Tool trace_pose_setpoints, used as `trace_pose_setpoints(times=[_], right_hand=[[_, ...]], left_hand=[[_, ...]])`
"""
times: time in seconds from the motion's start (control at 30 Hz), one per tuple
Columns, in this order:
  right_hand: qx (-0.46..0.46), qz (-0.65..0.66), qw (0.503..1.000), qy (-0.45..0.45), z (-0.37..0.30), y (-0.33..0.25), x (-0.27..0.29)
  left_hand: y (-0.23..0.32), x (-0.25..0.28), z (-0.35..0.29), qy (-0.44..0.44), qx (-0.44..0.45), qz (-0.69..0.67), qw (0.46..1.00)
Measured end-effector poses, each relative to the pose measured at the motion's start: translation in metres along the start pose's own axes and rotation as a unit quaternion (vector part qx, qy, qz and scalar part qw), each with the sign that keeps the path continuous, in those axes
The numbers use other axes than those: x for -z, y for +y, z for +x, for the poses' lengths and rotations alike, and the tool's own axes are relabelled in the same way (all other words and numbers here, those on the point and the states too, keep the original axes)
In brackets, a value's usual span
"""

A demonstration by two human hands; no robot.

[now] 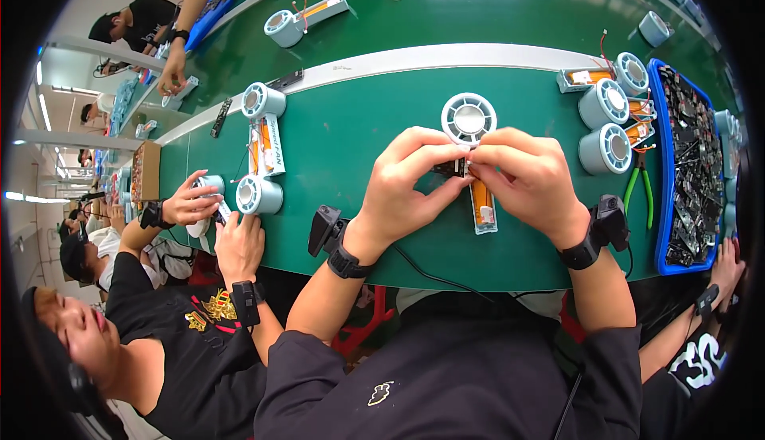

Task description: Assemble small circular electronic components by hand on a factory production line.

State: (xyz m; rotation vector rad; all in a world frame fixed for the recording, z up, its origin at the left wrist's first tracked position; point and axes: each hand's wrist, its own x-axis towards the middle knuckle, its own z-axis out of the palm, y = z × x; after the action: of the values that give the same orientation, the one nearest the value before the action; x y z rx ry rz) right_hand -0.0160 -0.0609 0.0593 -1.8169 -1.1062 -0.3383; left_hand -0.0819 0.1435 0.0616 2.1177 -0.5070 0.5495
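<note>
We have both hands at the fan, pale blue with a round head pointing away from us and a narrow handle holding an orange battery toward us. We cannot tell whether the handle rests on the green table or is slightly lifted.

Our left hand is curled nearly closed, thumb and forefinger pinching a small black circuit board just below the fan's head. Our right hand is also curled nearly closed, its fingertips meeting the left ones over the fan's handle; we cannot tell what, if anything, it grips.

Right of the fan, we see three more fan heads close together with orange batteries, then green-handled pliers, and farthest right a blue tray heaped with black boards. Left of the fan stand two fan heads with open handles between them, and further left a co-worker's hands hold another part. Beyond the fan runs a white strip. A black cable curves on the near side of the fan.
</note>
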Motion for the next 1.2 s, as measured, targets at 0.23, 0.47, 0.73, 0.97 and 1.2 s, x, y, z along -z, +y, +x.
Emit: trace_pose_setpoints(times=[0.23, 0.47, 0.73, 0.97, 1.2], right_hand=[[0.033, 0.013, 0.999, -0.021, -0.004, 0.005, -0.003], [0.07, -0.107, 0.99, -0.065, -0.03, 0.025, 0.027], [0.117, -0.111, 0.985, -0.056, -0.021, 0.031, 0.027], [0.114, -0.114, 0.986, -0.05, -0.016, 0.02, 0.028], [0.119, -0.12, 0.984, -0.049, -0.008, 0.01, 0.023]], left_hand=[[-0.007, -0.003, -0.008, -0.001, -0.02, -0.012, 1.0], [0.001, -0.026, -0.006, 0.017, 0.0, -0.092, 0.996], [0.009, -0.034, -0.005, 0.021, 0.051, -0.14, 0.989], [0.011, -0.034, -0.004, 0.03, 0.044, -0.179, 0.982], [0.018, -0.025, -0.004, 0.015, 0.109, -0.232, 0.967]])
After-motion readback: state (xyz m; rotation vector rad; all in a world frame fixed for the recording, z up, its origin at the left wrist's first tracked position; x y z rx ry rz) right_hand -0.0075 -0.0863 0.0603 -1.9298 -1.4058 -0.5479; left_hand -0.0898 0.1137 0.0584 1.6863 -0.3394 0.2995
